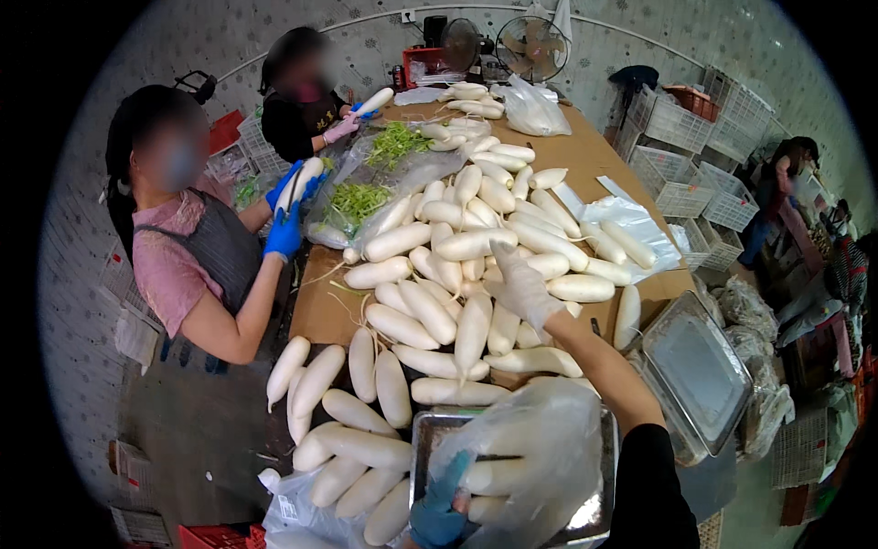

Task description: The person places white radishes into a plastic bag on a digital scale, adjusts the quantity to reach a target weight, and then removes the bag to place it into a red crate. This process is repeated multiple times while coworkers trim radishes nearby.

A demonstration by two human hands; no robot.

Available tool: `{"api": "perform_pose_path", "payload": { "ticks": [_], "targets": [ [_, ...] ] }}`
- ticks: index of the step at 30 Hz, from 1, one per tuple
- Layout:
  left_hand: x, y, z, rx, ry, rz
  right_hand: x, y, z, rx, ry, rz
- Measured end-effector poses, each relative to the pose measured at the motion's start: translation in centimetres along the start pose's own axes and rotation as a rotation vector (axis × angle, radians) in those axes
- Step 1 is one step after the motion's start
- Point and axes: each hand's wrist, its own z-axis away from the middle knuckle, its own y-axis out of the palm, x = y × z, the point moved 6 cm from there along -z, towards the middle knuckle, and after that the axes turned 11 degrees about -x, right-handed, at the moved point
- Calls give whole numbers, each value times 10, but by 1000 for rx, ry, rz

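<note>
White radishes lie heaped across the cardboard-covered table, from the far end by the fans down to the near edge in front of me. My right hand, in a thin clear glove, reaches out over the middle of the heap with the fingers loosely spread, resting on or just above one radish; it closes on nothing that I can see. My left hand, in a blue glove, is at the near edge, pinching the mouth of a clear plastic bag that sits over a metal tray. A few radishes already show through the bag, so I judge the bagging has only just got going: a handful are in, and by far the greater part of the heap is still loose on the table.

Along the left edge, a person in blue gloves holds a radish and a knife, and a second person farther along holds another radish. Cut green tops lie on plastic sheeting near them. At the right edge sits another metal tray, and white crates are stacked beyond the far right corner.
</note>
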Motion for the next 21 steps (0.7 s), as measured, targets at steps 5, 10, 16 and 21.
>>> {"api": "perform_pose_path", "payload": {
  "ticks": [5,10,16,21],
  "targets": [
    [7,-10,6,-92,34,5,39,52,-60,161,-131,403],
    [6,-3,0,-68,91,26,20,36,-56,284,-128,459],
    [6,9,2,-57,38,125,86,-99,34,87,-136,91],
    [11,11,-2,-165,252,138,79,-189,78,-105,423,-612]
  ]
}}
